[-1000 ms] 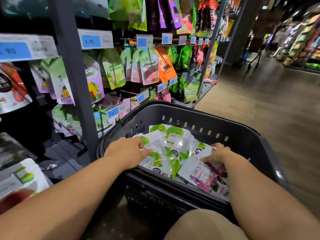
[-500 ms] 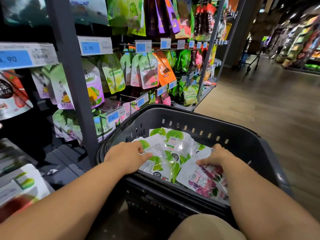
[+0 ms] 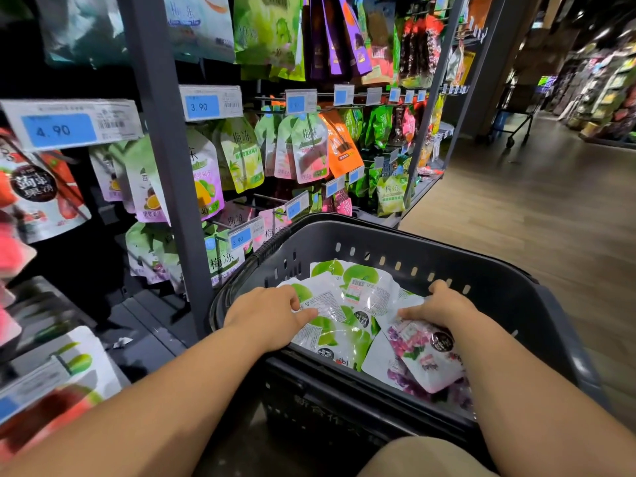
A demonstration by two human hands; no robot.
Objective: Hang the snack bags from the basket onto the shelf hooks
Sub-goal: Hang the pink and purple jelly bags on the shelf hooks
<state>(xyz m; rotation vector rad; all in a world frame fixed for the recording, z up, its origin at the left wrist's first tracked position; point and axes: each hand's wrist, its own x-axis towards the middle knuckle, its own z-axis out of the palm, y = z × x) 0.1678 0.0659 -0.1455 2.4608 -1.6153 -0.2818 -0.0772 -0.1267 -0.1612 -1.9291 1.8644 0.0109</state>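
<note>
A dark grey basket (image 3: 499, 280) stands in front of me with several snack bags in it. My left hand (image 3: 265, 315) lies on a white and green bag (image 3: 327, 301) at the basket's left side, fingers and thumb closing on its edge. My right hand (image 3: 444, 304) pinches the top of a white and purple bag (image 3: 423, 352) on the right and lifts it slightly off the pile. More green bags (image 3: 364, 280) lie between my hands. The shelf hooks (image 3: 275, 197) are to the left, hung with similar pouches.
A grey upright post (image 3: 165, 160) of the shelf stands just left of the basket. Blue price tags (image 3: 203, 106) front the hook rows. The wooden aisle floor (image 3: 537, 208) runs off to the right. A trolley (image 3: 512, 129) stands far back. My knee (image 3: 423, 459) is under the basket's near edge.
My right hand has closed on the purple bag and raised it a little off the pile. My left hand has stayed on the green bag. The view has tilted down slightly.
</note>
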